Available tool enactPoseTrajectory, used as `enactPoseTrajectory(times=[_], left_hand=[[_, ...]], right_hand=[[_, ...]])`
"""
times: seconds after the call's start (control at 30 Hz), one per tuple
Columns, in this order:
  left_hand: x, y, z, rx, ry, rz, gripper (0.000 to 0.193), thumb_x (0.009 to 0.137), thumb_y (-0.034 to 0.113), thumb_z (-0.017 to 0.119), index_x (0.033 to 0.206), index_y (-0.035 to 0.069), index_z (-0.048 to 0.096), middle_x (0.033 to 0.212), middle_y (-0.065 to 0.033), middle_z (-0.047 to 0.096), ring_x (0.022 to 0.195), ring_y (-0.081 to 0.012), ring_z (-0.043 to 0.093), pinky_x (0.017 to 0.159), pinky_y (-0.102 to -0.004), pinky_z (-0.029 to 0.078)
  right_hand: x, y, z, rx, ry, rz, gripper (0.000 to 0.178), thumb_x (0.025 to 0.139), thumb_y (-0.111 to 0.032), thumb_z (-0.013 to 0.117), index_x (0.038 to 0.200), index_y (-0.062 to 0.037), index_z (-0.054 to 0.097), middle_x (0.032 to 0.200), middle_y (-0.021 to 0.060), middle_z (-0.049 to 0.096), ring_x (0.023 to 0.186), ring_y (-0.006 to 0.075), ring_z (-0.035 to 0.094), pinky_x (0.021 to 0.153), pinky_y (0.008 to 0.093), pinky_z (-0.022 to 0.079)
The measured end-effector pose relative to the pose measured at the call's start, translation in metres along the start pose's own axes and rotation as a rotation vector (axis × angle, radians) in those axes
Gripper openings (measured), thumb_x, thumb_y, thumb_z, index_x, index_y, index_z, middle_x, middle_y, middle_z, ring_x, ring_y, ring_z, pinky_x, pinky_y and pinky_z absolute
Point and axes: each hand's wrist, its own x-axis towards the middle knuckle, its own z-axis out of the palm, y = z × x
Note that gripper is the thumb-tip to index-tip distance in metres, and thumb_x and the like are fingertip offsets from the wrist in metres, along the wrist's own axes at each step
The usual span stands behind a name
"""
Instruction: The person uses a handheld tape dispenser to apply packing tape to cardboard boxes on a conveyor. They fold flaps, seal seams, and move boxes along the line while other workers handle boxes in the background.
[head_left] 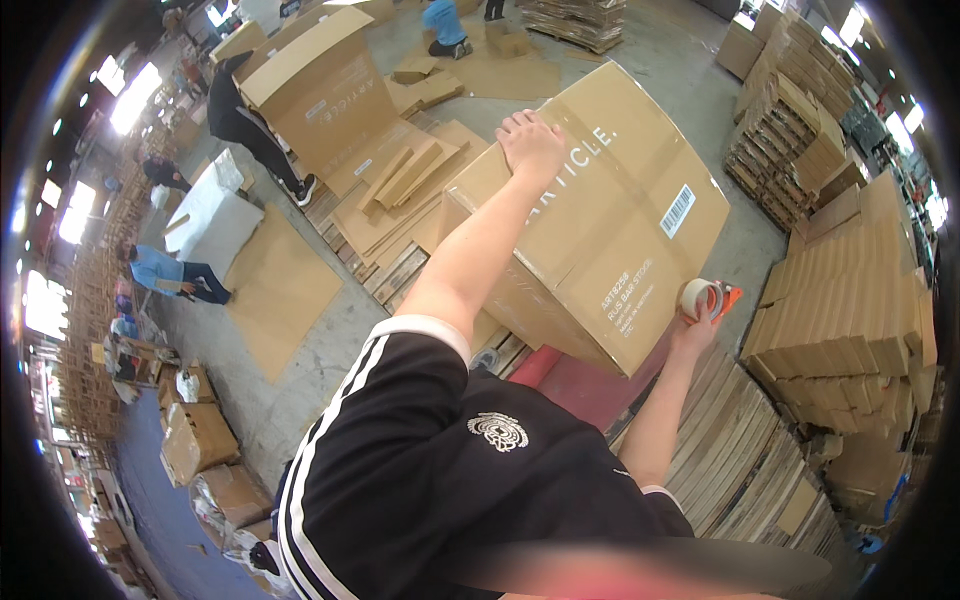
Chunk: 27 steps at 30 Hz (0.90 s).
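Observation:
A large cardboard box with a printed face and a barcode label is tilted in front of me. My left hand grips it near its upper left edge, fingers curled over the cardboard. At the box's lower right corner, my right hand is closed around an orange tape dispenser carrying a roll of tape. Under the box's near end shows a dark red surface.
A wooden slatted platform lies at my right, beside tall stacks of flattened cardboard. Ahead to the left stand an open carton and loose cardboard strips. Several people work farther off, one in a blue top.

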Motion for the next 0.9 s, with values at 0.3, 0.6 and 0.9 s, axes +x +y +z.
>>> enactPoseTrajectory(times=[0.3, 0.6, 0.9], left_hand=[[0.037, -0.052, 0.028, -0.077, 0.015, -0.022, 0.073, 0.102, 0.051, 0.058, 0.146, -0.007, 0.059, 0.135, -0.0211, 0.066, 0.126, -0.0371, 0.059, 0.111, -0.054, 0.042], [0.076, -0.114, 0.028, -0.119, -0.027, -0.12, 0.074, 0.101, 0.055, 0.061, 0.142, -0.006, 0.063, 0.137, -0.0235, 0.068, 0.133, -0.0386, 0.06, 0.113, -0.0525, 0.044], [0.114, -0.207, 0.051, -0.099, -0.138, -0.221, 0.069, 0.102, 0.06, 0.059, 0.139, 0.002, 0.067, 0.14, -0.0218, 0.068, 0.137, -0.0387, 0.06, 0.116, -0.0515, 0.043]], right_hand=[[-0.004, 0.033, 0.144, -0.365, -0.223, -0.088, 0.04, 0.108, -0.004, 0.062, 0.147, -0.0019, 0.053, 0.131, 0.0116, 0.067, 0.106, 0.0229, 0.073, 0.089, 0.0377, 0.063], [-0.033, 0.039, 0.198, -0.201, -0.398, -0.02, 0.033, 0.106, -0.001, 0.062, 0.14, -0.0028, 0.057, 0.124, 0.0101, 0.069, 0.101, 0.0205, 0.073, 0.088, 0.0365, 0.062], [-0.07, 0.092, 0.277, -0.28, -0.562, 0.028, 0.037, 0.105, 0.002, 0.063, 0.142, -0.0012, 0.057, 0.129, 0.01, 0.068, 0.109, 0.0173, 0.069, 0.086, 0.034, 0.061]])
